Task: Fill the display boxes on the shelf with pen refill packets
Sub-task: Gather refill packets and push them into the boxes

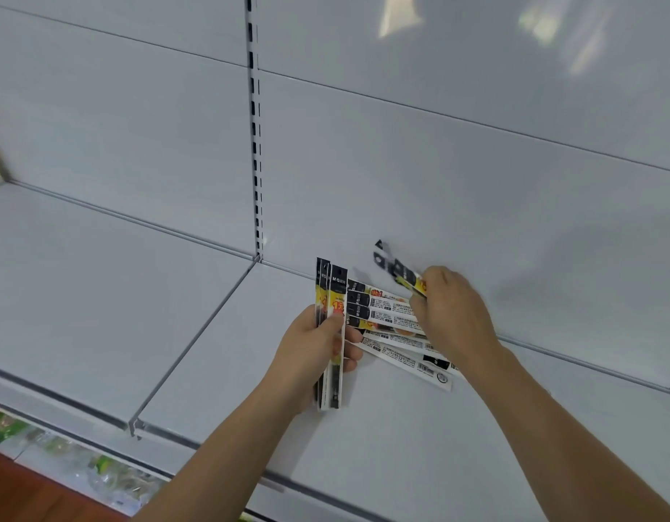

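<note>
Several long, narrow black-and-yellow pen refill packets (386, 318) lie fanned on the white metal shelf (213, 333), none in any box. The left hand (311, 352) grips an upright bundle of packets (331, 333); the right hand (450, 307) pinches one blurred packet (397, 271) lifted above the pile.

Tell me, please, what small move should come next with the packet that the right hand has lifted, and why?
Probably bring that lifted packet across to the upright bundle in the left hand. The right hand pinches it tilted above the loose pile on the shelf, while the left grip already holds several aligned upright. No display box is in view yet.
</note>
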A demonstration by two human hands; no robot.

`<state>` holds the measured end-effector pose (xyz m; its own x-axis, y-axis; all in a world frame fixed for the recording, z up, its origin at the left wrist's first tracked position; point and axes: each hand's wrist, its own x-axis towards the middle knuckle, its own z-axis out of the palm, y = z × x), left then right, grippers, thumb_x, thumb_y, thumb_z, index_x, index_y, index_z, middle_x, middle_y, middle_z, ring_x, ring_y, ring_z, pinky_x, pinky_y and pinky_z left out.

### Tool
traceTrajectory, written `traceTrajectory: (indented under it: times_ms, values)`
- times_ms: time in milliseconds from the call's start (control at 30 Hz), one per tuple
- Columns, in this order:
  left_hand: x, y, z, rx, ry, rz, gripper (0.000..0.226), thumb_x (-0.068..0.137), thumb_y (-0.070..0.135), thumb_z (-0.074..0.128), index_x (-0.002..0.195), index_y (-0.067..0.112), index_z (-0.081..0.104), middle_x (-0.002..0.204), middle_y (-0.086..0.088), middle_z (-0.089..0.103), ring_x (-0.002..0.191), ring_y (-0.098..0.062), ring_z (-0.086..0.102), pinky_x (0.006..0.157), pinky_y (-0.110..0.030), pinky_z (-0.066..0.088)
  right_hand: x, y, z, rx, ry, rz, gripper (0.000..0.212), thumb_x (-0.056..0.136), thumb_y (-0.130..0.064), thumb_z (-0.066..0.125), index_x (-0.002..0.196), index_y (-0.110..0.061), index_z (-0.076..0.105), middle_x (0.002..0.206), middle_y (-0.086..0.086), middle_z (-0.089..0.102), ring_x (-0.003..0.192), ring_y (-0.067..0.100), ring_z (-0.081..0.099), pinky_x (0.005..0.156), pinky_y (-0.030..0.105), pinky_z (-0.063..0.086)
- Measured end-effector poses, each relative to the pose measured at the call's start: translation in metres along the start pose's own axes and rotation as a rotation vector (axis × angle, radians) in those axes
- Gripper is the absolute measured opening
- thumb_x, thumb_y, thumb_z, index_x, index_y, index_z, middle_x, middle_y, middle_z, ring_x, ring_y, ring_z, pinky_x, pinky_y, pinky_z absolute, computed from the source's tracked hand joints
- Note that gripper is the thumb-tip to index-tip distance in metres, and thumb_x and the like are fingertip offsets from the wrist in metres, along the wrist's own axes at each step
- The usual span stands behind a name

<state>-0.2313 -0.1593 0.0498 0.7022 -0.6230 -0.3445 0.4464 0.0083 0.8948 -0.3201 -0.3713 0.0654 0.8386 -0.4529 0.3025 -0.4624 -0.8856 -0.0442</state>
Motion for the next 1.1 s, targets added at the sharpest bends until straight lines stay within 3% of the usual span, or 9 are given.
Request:
traceTrajectory:
  times_ms: [67,133,267,433,600,700,800,933,1100]
  values:
    - [-0.001,-0.001,0.003,0.002,-0.006,0.017,0.021,0.112,0.022,0.049,0.117,0.009,0.065,0.094,-0.019,0.077,0.072,-0.028,0.069,0.077,-0.044,0.061,-0.011,-0.008,-0.008,0.083,-0.027,0.054,0.015,0.106,-0.027,0.048,0.111,-0.013,0.044,0.077,-0.005,0.048,0.061,0.017,0.048,0.05,0.033,0.029]
    - [-0.002,0.0,0.009,0.01,-0.018,0.038,0.021,0.112,0.022,0.049,0.116,0.009,0.065,0.093,-0.018,0.077,0.071,-0.027,0.069,0.077,-0.045,0.062,-0.025,-0.015,-0.014,0.145,-0.016,0.074,0.027,0.106,-0.027,0.043,0.13,-0.014,0.043,0.081,-0.001,0.057,0.062,0.019,0.054,0.052,0.035,0.039]
    - [-0.005,-0.001,0.025,0.07,-0.046,0.102,0.022,0.113,0.024,0.047,0.116,0.013,0.066,0.095,-0.018,0.077,0.071,-0.024,0.07,0.078,-0.045,0.063,-0.053,-0.033,-0.025,0.42,0.098,0.156,0.048,0.107,-0.03,0.045,0.153,-0.023,0.035,0.127,-0.003,0.061,0.102,0.02,0.063,0.085,0.041,0.055]
    - [-0.015,-0.008,0.045,0.131,-0.1,0.223,0.021,0.113,0.027,0.048,0.118,0.019,0.066,0.095,-0.011,0.077,0.077,-0.024,0.072,0.078,-0.042,0.063,-0.087,-0.033,-0.016,0.788,0.146,0.342,0.007,0.11,-0.027,0.046,0.113,-0.031,0.049,0.082,-0.007,0.072,0.077,0.007,0.071,0.074,0.036,0.06]
    - [-0.028,-0.022,0.062,0.186,-0.179,0.387,0.013,0.106,0.009,0.056,0.114,0.016,0.064,0.092,-0.003,0.074,0.079,-0.014,0.068,0.076,-0.026,0.059,-0.118,-0.04,-0.02,1.042,0.391,0.416,0.019,0.101,-0.023,0.065,0.118,-0.029,0.057,0.097,-0.021,0.07,0.091,0.001,0.069,0.076,0.011,0.05]
    - [-0.03,-0.034,0.066,0.27,-0.197,0.387,0.015,0.103,0.006,0.06,0.114,0.016,0.063,0.099,-0.005,0.073,0.087,-0.016,0.068,0.08,-0.027,0.059,-0.13,-0.036,-0.005,1.076,0.372,0.497,0.017,0.098,-0.023,0.071,0.111,-0.032,0.066,0.096,-0.019,0.074,0.094,0.003,0.072,0.083,0.023,0.055]
    - [-0.033,-0.044,0.066,0.333,-0.174,0.397,0.009,0.106,0.013,0.059,0.114,0.017,0.061,0.089,-0.004,0.07,0.079,-0.014,0.067,0.067,-0.019,0.052,-0.133,-0.029,0.002,1.115,0.359,0.533,0.003,0.099,-0.031,0.071,0.099,-0.032,0.068,0.087,-0.01,0.074,0.085,0.012,0.073,0.079,0.036,0.057]
    - [-0.031,-0.053,0.063,0.471,-0.132,0.482,0.019,0.101,0.042,0.065,0.109,0.024,0.064,0.08,0.006,0.07,0.071,-0.012,0.069,0.061,-0.021,0.051,-0.133,-0.03,-0.004,1.074,0.419,0.515,0.019,0.099,-0.042,0.063,0.09,-0.025,0.062,0.07,-0.005,0.067,0.065,0.01,0.066,0.064,0.02,0.049]
    - [-0.032,-0.053,0.061,0.587,-0.064,0.454,0.037,0.1,0.051,0.063,0.079,0.02,0.065,0.068,0.004,0.071,0.062,-0.006,0.068,0.063,-0.02,0.05,-0.138,-0.031,0.008,1.054,0.276,0.468,0.029,0.101,-0.054,0.048,0.097,-0.027,0.058,0.073,-0.009,0.067,0.067,0.011,0.067,0.066,0.025,0.052]
